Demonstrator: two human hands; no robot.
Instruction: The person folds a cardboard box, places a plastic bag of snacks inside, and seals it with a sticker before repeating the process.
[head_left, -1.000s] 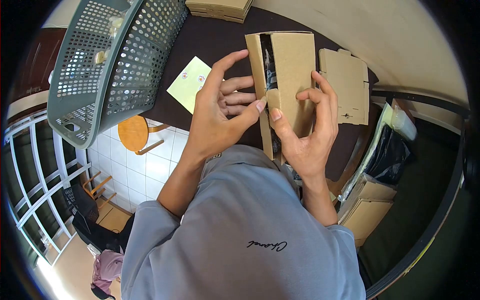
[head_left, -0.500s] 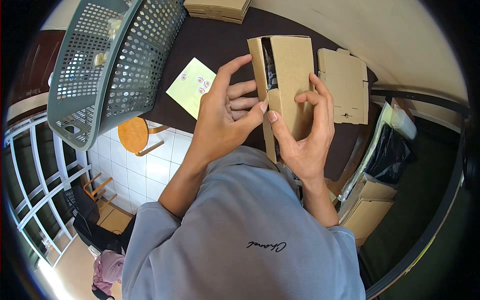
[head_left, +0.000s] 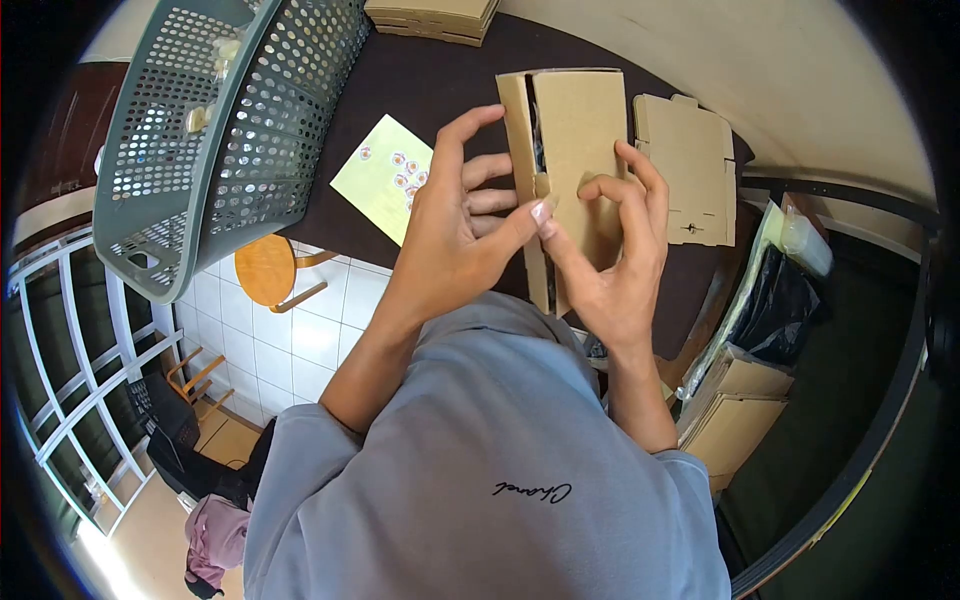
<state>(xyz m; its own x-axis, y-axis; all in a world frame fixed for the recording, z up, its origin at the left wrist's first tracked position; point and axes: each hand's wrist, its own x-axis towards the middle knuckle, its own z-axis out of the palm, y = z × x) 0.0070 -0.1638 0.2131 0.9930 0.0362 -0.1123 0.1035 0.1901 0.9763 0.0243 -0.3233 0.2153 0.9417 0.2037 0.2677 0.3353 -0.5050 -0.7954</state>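
Inside the box [head_left: 575, 150], over the worktop [head_left: 440, 75], I see only a dark sliver through the lid gap. My left hand [head_left: 455, 235] and right hand [head_left: 610, 260] pinch its lid edge, thumbs meeting.

Brown cardboard box [head_left: 575, 130], grey perforated basket [head_left: 215, 130], yellow-green sheet [head_left: 375, 180].

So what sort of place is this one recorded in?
Probably a small home packing station: both hands close a cardboard box on a dark table, with flat unfolded boxes, a sticker sheet and a grey perforated basket around it.
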